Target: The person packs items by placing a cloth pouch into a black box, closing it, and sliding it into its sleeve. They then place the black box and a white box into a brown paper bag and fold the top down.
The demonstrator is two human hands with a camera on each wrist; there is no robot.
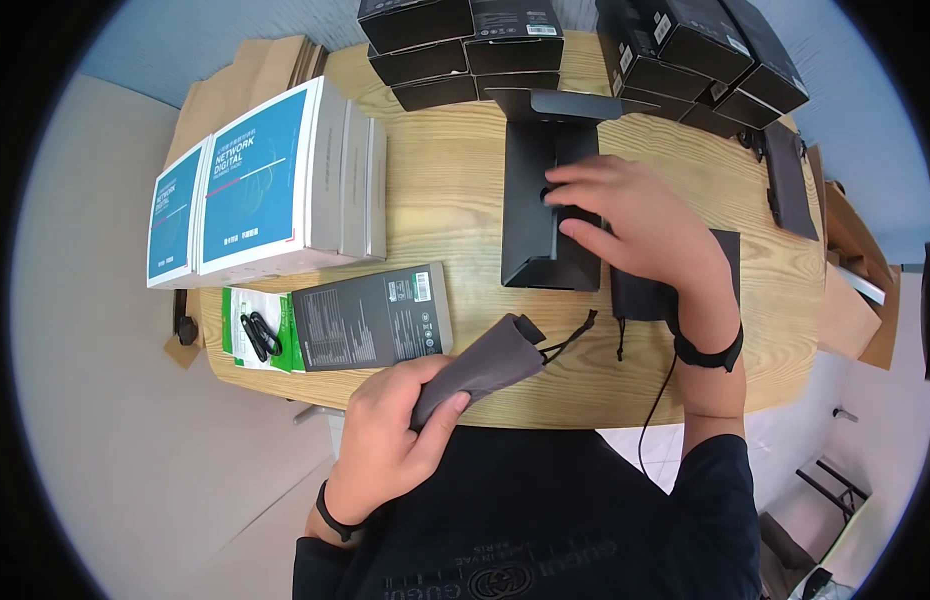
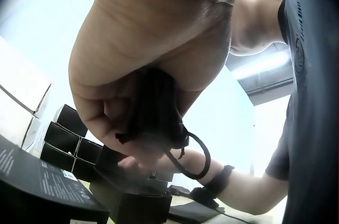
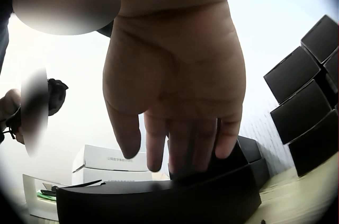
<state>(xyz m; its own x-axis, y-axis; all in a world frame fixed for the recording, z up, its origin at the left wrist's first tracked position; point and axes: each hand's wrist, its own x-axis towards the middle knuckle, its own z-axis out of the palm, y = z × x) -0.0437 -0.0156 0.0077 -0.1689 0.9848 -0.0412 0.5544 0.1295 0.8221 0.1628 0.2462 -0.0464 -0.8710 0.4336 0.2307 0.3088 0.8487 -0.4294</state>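
My left hand (image 1: 390, 430) grips a dark grey drawstring pouch (image 1: 480, 368) near the table's front edge, thumb on top. The pouch's black cord hangs out at its far end, and in the left wrist view the pouch (image 2: 153, 105) shows dark under the palm. Over an open black box (image 1: 530, 235), flaps raised at its far end, is my right hand (image 1: 635, 215). In the right wrist view the fingers (image 3: 153, 147) of this hand point down, fairly straight, at the box (image 3: 159, 200). Part of the box's inside is hidden behind the hand.
Left stand white-and-blue boxes (image 1: 250, 180). Nearer lie a dark printed box (image 1: 370, 318) and a coiled black cable (image 1: 260, 337) on a green-and-white packet. Black boxes (image 1: 465, 55) are stacked at the back, more (image 1: 695, 65) back right. Another dark pouch (image 1: 645, 298) lies under the right forearm.
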